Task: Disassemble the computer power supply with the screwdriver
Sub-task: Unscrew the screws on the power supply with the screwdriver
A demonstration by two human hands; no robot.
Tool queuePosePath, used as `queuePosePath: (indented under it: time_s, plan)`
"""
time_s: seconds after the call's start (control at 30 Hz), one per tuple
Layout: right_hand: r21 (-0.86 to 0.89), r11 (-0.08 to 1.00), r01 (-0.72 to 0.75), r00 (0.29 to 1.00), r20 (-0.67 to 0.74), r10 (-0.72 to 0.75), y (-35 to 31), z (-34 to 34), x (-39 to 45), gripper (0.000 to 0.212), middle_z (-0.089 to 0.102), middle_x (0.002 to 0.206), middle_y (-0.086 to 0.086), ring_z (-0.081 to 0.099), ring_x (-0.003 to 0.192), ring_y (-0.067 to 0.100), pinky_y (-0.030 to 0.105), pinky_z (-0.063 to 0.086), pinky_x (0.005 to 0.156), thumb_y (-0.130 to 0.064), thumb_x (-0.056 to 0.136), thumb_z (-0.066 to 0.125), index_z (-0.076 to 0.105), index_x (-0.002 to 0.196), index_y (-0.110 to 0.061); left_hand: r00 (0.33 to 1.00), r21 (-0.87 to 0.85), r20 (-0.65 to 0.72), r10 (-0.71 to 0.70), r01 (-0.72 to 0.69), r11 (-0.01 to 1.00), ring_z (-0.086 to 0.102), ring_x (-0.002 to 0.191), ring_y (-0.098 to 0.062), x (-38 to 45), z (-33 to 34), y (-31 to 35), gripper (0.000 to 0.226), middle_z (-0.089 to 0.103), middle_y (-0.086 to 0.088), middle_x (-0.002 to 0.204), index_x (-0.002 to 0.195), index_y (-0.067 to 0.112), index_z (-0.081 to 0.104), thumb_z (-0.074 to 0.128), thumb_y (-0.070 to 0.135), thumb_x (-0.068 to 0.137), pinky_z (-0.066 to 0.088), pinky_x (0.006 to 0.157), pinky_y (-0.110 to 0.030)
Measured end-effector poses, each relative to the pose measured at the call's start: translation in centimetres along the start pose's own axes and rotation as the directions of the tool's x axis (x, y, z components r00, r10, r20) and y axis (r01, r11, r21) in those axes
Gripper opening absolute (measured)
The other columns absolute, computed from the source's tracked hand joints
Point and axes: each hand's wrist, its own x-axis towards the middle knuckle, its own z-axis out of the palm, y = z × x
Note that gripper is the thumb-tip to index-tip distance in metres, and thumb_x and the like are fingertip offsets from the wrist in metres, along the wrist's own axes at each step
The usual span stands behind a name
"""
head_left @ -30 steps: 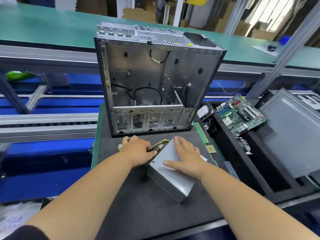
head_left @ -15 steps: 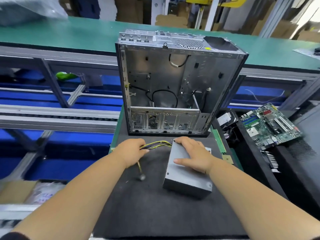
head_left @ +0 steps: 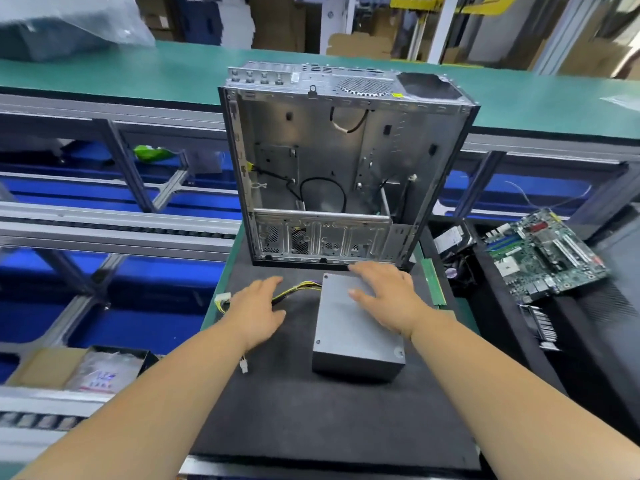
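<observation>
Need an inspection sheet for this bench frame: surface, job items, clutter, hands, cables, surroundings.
Surface: black foam mat on the green bench.
Job's things: grey metal power supply box flat on the mat; no screwdriver seen.
Clutter: green memory stick at the mat's right edge; empty open silver computer case upright behind.
Grippers: left hand open, over the cables; right hand open, flat on the box.
Cables: yellow-and-black cable bundle runs from the box leftwards under the left hand; white connector on the mat.
Surroundings: green motherboard at right; cardboard box lower left.
</observation>
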Motion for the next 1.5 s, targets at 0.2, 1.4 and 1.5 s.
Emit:
queuePosePath:
  time_s: [0.2,1.4,1.5]
  plan:
    - [0.195,0.952,-0.234,0.95,-0.162,0.267,4.6,-1.8,-4.4,0.043,0.053,0.139,-0.003,0.043,0.133,0.023,0.047,0.032,0.112,-0.04,0.097,0.058,0.054,0.137,-0.027,0.951,-0.084,-0.186,0.248,-0.267,0.96,0.04,0.135,-0.023,-0.7,0.7,6.2,0.054,0.046,-0.001,0.144,0.144,0.022,0.043,0.059,0.03,0.093,0.03,0.114,-0.042]
    - [0.356,0.609,-0.709,0.62,-0.097,0.778,9.4,-1.4,-14.0,0.02,0.068,0.084,-0.001,0.069,0.073,0.024,0.035,0.053,0.07,-0.036,0.086,0.064,0.049,0.091,-0.023,0.882,-0.123,0.002,0.471,-0.467,0.876,0.032,0.14,-0.021,1.7,4.9,11.9,0.059,0.04,0.002,0.151,0.146,0.023,0.041,0.061,0.034,0.093,0.023,0.117,-0.034]
    - [0.441,0.629,-0.641,0.59,-0.241,0.77,7.9,-2.8,-13.1,0.018,0.062,0.076,-0.005,0.06,0.07,0.018,0.033,0.045,0.061,-0.027,0.084,0.069,0.052,0.086,-0.023,0.87,-0.034,-0.007,0.493,-0.493,0.869,0.031,0.141,-0.021,2.5,4.8,10.7,0.059,0.038,0.0,0.152,0.145,0.019,0.041,0.059,0.038,0.093,0.021,0.118,-0.034]
